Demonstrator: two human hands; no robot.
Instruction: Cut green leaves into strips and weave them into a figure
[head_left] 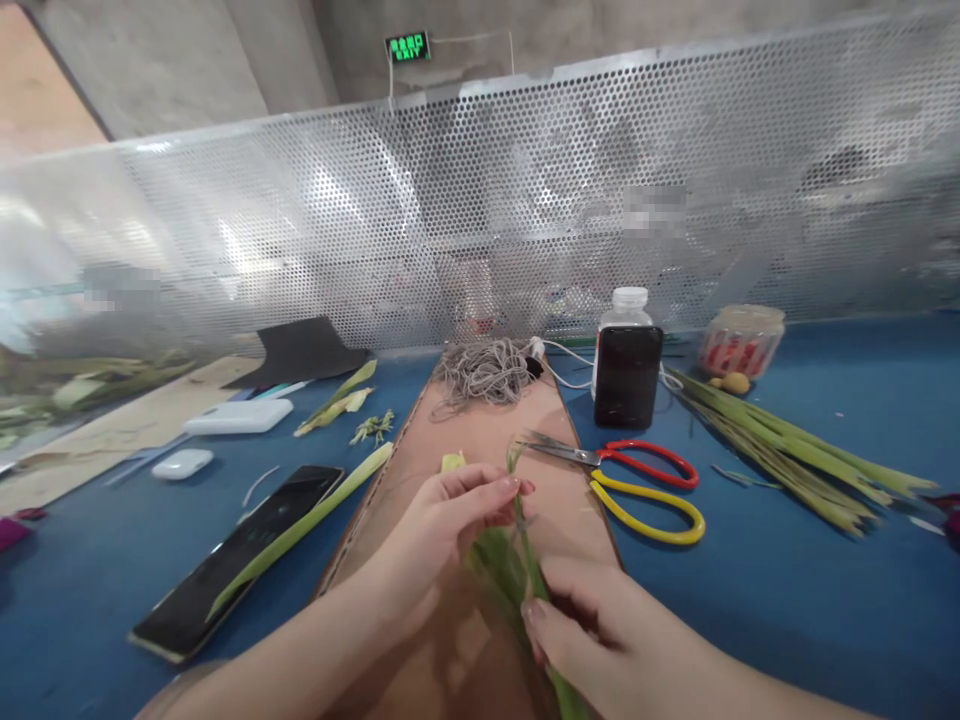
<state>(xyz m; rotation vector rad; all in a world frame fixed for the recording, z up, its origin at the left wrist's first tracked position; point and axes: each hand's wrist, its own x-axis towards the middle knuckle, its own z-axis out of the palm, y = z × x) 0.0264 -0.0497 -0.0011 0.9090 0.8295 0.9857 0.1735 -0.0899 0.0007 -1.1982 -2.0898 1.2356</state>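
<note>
The green leaf (530, 560) is located at the lower centre of the frame, above the cardboard strip (450, 430), and runs from its thin, frayed upper end down to the bottom edge. The left hand (457, 510) is nearly closed, with thumb and fingertips pinching the narrow upper portion. The right hand (592, 625) has its fingers curled and its thumb pressed against the leaf lower down. Part of the leaf between the hands is blurred.

A small yellow-green piece (453, 461) lies just beyond the left hand. The scissors (589, 458), with one red and one yellow handle, lie right of centre; the blades are slightly apart, rest over the strip and point toward the leaf's upper end. A heap of grey cord (487, 372) occupies the far end of the strip.

On the blue table (750, 600), an upright phone (627, 378) stands in front of a white-capped bottle (630, 300). A clear jar (742, 342) and a bundle of long leaves (787, 445) are at the right. At the lower left, a pale green stalk (322, 515) lies across a flat phone (240, 550). A white earphone case (182, 463) is farther left. A perforated metal panel (525, 180) spans the background beneath a green exit sign (407, 47) at the upper centre.
</note>
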